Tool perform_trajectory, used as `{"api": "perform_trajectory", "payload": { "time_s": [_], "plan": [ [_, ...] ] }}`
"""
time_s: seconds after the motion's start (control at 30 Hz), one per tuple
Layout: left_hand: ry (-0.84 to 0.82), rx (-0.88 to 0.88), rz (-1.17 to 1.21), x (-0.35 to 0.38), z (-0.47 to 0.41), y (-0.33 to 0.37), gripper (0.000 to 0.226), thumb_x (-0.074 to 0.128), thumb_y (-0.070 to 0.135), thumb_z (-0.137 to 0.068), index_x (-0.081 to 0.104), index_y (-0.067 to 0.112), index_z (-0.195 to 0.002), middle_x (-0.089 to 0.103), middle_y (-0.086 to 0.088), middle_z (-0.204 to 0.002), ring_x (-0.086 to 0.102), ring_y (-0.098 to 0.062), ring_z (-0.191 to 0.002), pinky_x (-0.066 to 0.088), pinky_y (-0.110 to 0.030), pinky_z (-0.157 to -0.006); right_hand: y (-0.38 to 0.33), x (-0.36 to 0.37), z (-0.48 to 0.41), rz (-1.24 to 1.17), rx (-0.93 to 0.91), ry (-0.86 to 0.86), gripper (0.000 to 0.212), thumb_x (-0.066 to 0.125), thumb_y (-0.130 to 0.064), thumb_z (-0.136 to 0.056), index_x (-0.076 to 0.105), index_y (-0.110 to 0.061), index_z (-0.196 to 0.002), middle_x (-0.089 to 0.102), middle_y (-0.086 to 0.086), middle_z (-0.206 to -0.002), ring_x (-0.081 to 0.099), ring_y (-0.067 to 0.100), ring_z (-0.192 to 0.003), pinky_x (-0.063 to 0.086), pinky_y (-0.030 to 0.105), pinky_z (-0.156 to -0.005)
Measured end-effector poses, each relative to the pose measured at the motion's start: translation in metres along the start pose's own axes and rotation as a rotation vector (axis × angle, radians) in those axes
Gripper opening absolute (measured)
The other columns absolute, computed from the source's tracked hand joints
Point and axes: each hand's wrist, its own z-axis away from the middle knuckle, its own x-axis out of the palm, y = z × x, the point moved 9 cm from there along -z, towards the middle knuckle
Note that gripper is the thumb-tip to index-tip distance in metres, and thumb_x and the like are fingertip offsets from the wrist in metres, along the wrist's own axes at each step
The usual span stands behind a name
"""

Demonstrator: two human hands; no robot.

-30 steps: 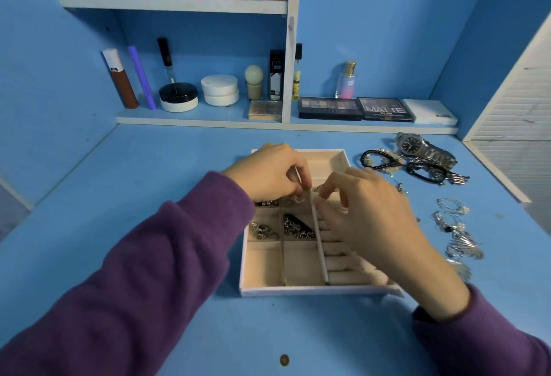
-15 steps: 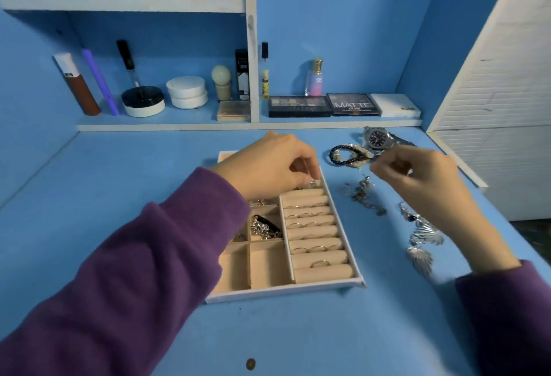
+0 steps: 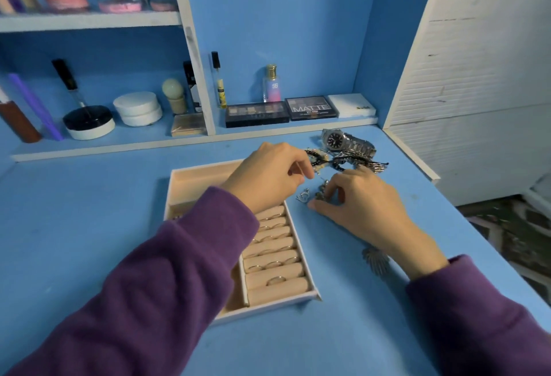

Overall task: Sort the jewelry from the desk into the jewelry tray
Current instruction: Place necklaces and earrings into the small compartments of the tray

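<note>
My right hand (image 3: 363,205) is down on the bench (image 3: 89,226) just right of the jewelry tray (image 3: 268,304). Its grip is narrow, with the fingertips curled onto a cluster of small silver pieces (image 3: 316,195) and the thumb low beside them. My left hand (image 3: 268,179) hovers over the tray's far right corner with thumb and forefinger drawn together. I cannot tell whether anything is held in that pinch.

The step, as I judge it, is to lift 1 piece clear of the cluster. The pieces look thin and liable to hook each other, so I would pinch a single one at its edge and raise it slowly. If a neighbour rises with it, I would stop. The left hand could steady the cluster.

Several rings (image 3: 275,280) already sit in the padded rolls (the right-hand section), so this piece probably belongs in a compartment to the left. Those are hidden under my sleeve.

Much remains on the bench: beaded bracelets (image 3: 322,161), a wristwatch (image 3: 337,138) and a silver leaf-shaped piece (image 3: 375,259).
</note>
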Motion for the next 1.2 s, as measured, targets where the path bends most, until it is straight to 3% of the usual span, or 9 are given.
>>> {"api": "perform_trajectory", "payload": {
  "time_s": [0.27,0.37,0.43,0.5,0.6,0.7,0.9,1.07,1.2],
  "plan": [
    [-0.015,-0.012,0.015,0.002,-0.001,-0.003,0.016,0.059,0.013,-0.085,0.069,0.025,-0.088,0.07,0.005,-0.09,0.062,-0.008,-0.083,0.043,-0.019,-0.074,0.011,-0.007,-0.001,-0.328,0.099,0.0,0.01,0.065,-0.029,-0.08,0.069,-0.024,-0.073,0.065,-0.005,-0.066,0.057,0.015,-0.066,0.047,0.032,-0.063],
    [-0.031,-0.015,-0.033,0.004,-0.003,-0.004,0.016,0.059,0.014,-0.086,0.069,0.023,-0.094,0.07,0.004,-0.095,0.059,-0.009,-0.082,0.043,-0.021,-0.077,0.018,-0.023,0.0,-0.496,0.134,0.135,0.01,0.065,-0.022,-0.082,0.069,-0.022,-0.074,0.059,-0.009,-0.058,0.052,0.003,-0.055,0.039,0.014,-0.054],
    [-0.067,-0.018,-0.121,0.009,-0.006,-0.005,0.019,0.059,0.018,-0.086,0.067,0.022,-0.102,0.069,0.004,-0.1,0.054,-0.01,-0.08,0.041,-0.023,-0.076,0.02,-0.031,0.002,-0.616,0.145,0.208,0.01,0.063,-0.02,-0.084,0.068,-0.019,-0.076,0.059,-0.008,-0.06,0.049,-0.001,-0.05,0.036,0.01,-0.05],
    [-0.104,-0.026,-0.211,0.015,-0.009,-0.006,0.023,0.06,0.024,-0.086,0.064,0.021,-0.109,0.068,0.004,-0.104,0.053,-0.014,-0.086,0.038,-0.024,-0.076,0.021,-0.036,0.003,-0.749,0.142,0.265,0.011,0.062,-0.02,-0.086,0.066,-0.021,-0.076,0.065,-0.002,-0.067,0.052,0.0,-0.054,0.037,0.012,-0.054],
    [-0.156,-0.063,-0.259,0.025,-0.013,-0.01,0.029,0.065,0.035,-0.081,0.064,0.018,-0.105,0.067,-0.001,-0.104,0.056,-0.021,-0.099,0.044,-0.031,-0.079,0.022,-0.041,0.005,-0.908,0.154,0.326,0.01,0.061,-0.017,-0.088,0.064,-0.021,-0.079,0.068,0.001,-0.074,0.064,0.012,-0.07,0.047,0.031,-0.065],
    [-0.182,-0.09,-0.301,0.032,-0.017,-0.012,0.027,0.067,0.04,-0.079,0.066,0.014,-0.087,0.07,-0.006,-0.096,0.059,-0.024,-0.094,0.048,-0.035,-0.077,0.022,-0.043,0.006,-1.004,0.164,0.336,0.003,0.063,-0.013,-0.085,0.064,-0.013,-0.083,0.066,-0.001,-0.072,0.061,0.005,-0.068,0.047,0.025,-0.064],
    [-0.258,-0.139,-0.208,0.037,-0.021,-0.011,0.019,0.068,0.028,-0.08,0.067,0.016,-0.095,0.062,0.0,-0.092,0.055,-0.02,-0.089,0.04,-0.028,-0.074,0.022,-0.042,0.005,-1.077,0.157,0.289,0.009,0.066,-0.009,-0.082,0.064,-0.015,-0.076,0.062,-0.002,-0.069,0.055,0.002,-0.063,0.044,0.013,-0.062],
    [-0.185,-0.11,-0.129,0.033,-0.021,-0.009,0.01,0.072,0.022,-0.077,0.067,0.019,-0.085,0.059,0.003,-0.08,0.059,-0.018,-0.086,0.042,-0.027,-0.072,0.019,-0.042,0.004,-1.164,0.142,0.277,0.012,0.062,-0.001,-0.083,0.061,-0.011,-0.077,0.062,0.0,-0.067,0.058,0.001,-0.06,0.042,0.009,-0.059],
    [-0.095,-0.103,-0.04,0.021,-0.019,-0.011,0.013,0.071,0.022,-0.078,0.07,0.019,-0.09,0.062,0.002,-0.085,0.058,-0.016,-0.084,0.042,-0.024,-0.07,0.017,-0.04,0.003,-1.218,0.134,0.245,0.005,0.06,-0.001,-0.085,0.059,-0.005,-0.082,0.064,0.004,-0.068,0.06,0.005,-0.061,0.043,0.01,-0.059]
  ]
}}
